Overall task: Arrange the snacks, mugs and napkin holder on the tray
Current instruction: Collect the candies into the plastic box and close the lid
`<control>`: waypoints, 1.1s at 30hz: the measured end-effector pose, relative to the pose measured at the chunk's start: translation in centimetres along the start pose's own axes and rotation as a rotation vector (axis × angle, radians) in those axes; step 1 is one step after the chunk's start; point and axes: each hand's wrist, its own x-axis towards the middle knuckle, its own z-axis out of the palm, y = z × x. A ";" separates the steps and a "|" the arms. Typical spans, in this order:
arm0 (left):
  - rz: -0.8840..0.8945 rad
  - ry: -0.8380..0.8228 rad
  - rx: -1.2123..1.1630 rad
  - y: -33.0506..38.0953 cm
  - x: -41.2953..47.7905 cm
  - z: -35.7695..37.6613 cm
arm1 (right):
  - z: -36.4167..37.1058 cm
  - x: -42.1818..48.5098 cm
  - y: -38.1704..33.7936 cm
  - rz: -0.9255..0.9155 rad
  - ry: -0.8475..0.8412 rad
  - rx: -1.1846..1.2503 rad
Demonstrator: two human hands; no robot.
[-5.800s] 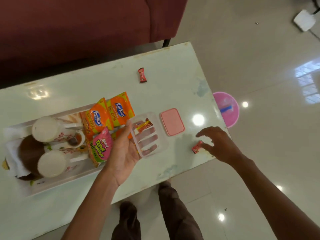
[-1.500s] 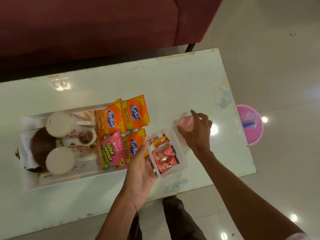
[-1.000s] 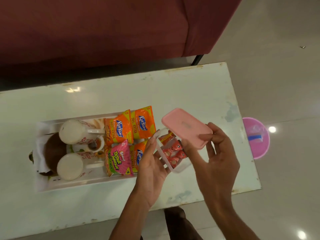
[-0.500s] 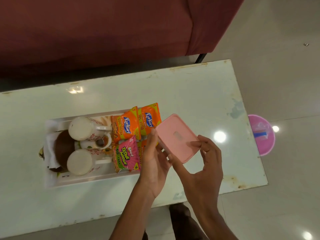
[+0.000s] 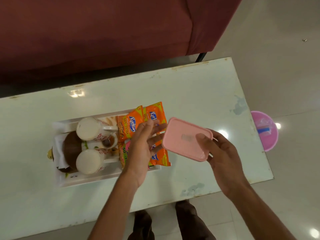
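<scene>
The right hand is pinching the pink lid, thumb on top and fingers curling under. The left hand is holding its fingers straight and spread, touching the lid's left edge, above the snack packs at the tray's right end.

A long rectangular table with a glossy, pale greenish-white top is seen from above, its long sides running left to right. Brownish chipping is seen along its far edge. A blue-grey worn patch is found near the right end, and a second worn patch by the near edge, right of centre. A white rectangular tray is laid directly on the top, left of centre, its long sides parallel to the table's. The corner of an orange foil snack packet is carried past the tray's right end, over bare top; whether contact is made cannot be told.
</scene>
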 end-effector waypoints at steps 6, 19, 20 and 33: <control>-0.102 -0.242 0.332 2.5 0.3 -0.5 | -1.0 1.5 -1.8 0.005 -0.154 -0.108; 0.027 -0.100 0.233 -0.9 -1.2 0.0 | 0.4 2.0 -1.6 0.081 -0.073 0.032; 0.028 -0.080 0.202 -1.2 -1.4 0.2 | 0.5 2.0 -1.6 0.066 -0.061 0.006; 0.002 0.043 -0.022 -2.8 -2.9 3.0 | -0.6 0.5 -2.2 -0.024 -0.231 -0.226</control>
